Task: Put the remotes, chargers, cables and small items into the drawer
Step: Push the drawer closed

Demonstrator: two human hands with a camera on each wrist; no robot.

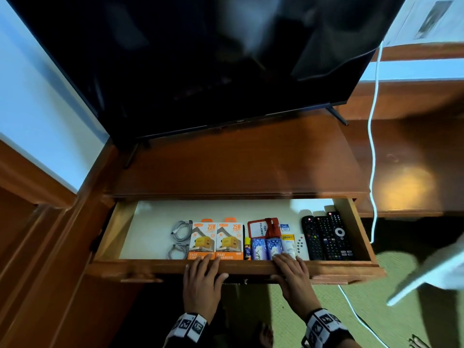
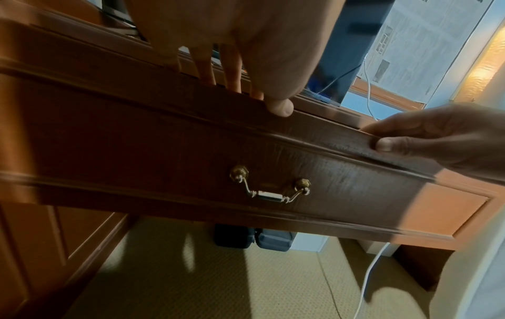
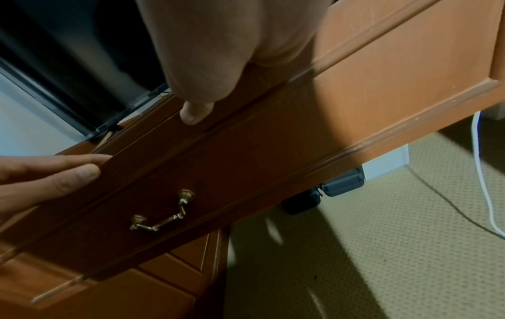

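While the drawer [image 1: 326,268] stands open, both hands grasp its front panel: the left hand [image 1: 200,280] and the right hand [image 1: 292,275] each lay their fingers over the top rim and press a thumb on its face above the brass handle [image 2: 270,190]. Inside the drawer lie cables [image 1: 179,237] toward its left, charger boxes [image 1: 216,239], small items [image 1: 266,243] mid-drawer, and remotes [image 1: 326,237] at its right end.

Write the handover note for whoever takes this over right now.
Left hand and right hand: each pinches the drawer front, fingers over its top edge, thumb on its face.
In the open drawer, in a row along the front: cables, two charger boxes, small items, remotes.
Done: those things are in.
Left: probably just pushing the drawer shut.
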